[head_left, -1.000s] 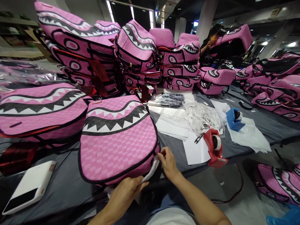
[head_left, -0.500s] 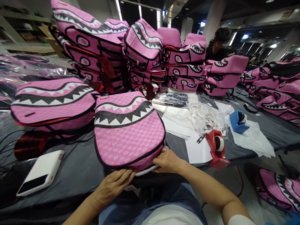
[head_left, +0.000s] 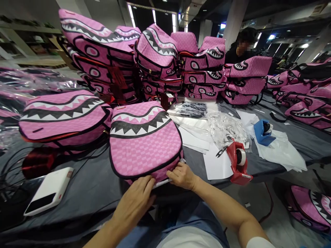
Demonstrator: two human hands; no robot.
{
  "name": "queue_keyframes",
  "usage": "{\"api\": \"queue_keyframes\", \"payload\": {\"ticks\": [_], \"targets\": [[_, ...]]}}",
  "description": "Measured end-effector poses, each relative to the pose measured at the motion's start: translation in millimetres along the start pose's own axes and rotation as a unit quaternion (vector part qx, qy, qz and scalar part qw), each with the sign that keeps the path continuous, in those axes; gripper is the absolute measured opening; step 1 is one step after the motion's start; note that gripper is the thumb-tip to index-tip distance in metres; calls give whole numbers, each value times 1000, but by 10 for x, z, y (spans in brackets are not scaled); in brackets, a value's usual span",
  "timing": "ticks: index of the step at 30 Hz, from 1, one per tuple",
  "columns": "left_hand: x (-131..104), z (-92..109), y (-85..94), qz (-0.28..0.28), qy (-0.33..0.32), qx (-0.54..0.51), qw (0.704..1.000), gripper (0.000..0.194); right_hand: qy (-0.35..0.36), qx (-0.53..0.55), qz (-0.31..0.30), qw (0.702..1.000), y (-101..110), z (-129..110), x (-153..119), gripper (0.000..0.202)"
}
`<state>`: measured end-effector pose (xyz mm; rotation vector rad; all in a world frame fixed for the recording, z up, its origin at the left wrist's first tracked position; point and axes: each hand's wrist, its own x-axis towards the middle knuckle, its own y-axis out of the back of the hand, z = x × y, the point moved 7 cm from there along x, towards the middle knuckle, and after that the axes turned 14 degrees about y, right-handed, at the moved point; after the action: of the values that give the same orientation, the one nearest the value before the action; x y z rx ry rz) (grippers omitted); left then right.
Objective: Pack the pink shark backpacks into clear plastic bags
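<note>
In front of me a pink checkered backpack [head_left: 146,148] with a black and white shark-teeth print lies on the table. My left hand [head_left: 137,196] is closed on its near lower edge, the thumb tucked below. At the near right corner, my right hand [head_left: 182,175] grips the edge, with its fingers bent. Between both hands a thin whitish strip [head_left: 162,183] shows under the backpack's rim; what it belongs to is partly hidden. A second pink backpack [head_left: 62,119] lies to the left.
Stacked backpacks [head_left: 100,44] line the back. On the right are a red tape dispenser [head_left: 239,165], small black snips [head_left: 221,151], white paper [head_left: 217,165], clear plastic bags [head_left: 224,125] and a blue tape dispenser [head_left: 263,132]. A white power bank [head_left: 49,191] lies left. A person [head_left: 241,44] is behind.
My left hand has moved up and right along the backpack's near edge, its fingers now farther onto it. My right hand stays at the corner. The view has shifted slightly.
</note>
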<state>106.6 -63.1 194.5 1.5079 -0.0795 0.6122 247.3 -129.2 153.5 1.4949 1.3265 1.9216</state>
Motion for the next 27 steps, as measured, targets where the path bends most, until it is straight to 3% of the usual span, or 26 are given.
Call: {"api": "queue_keyframes", "payload": {"ticks": [2,5,7,11,15,18,21,23,25,27], "targets": [[135,15,-67,-88,84,-171,978,42,8,-4,-17,1000,13,-5,-22,23],[387,67,-331,-282,204,-364,864,51,35,-6,14,999,92,-40,-41,25],[556,148,-453,-363,232,-405,806,60,49,-21,37,998,137,-59,-51,29],[691,311,-577,-464,235,-402,753,87,46,-40,42,997,141,-24,-82,37],[617,320,-523,-478,245,-399,743,90,45,-24,51,997,110,54,-99,32],[568,262,-441,-439,233,-408,766,76,53,-45,41,997,113,18,-65,23],[506,227,-454,-421,207,-425,774,61,12,-57,16,998,239,-121,-80,21],[479,183,-536,-413,218,-444,765,57,-38,-64,29,997,461,-259,-205,24],[483,113,-650,-392,257,-471,748,57,-117,-88,83,986,828,-372,-476,26],[499,67,-763,-370,291,-495,731,56,-250,-135,165,945,1313,-407,-933,19]]}}
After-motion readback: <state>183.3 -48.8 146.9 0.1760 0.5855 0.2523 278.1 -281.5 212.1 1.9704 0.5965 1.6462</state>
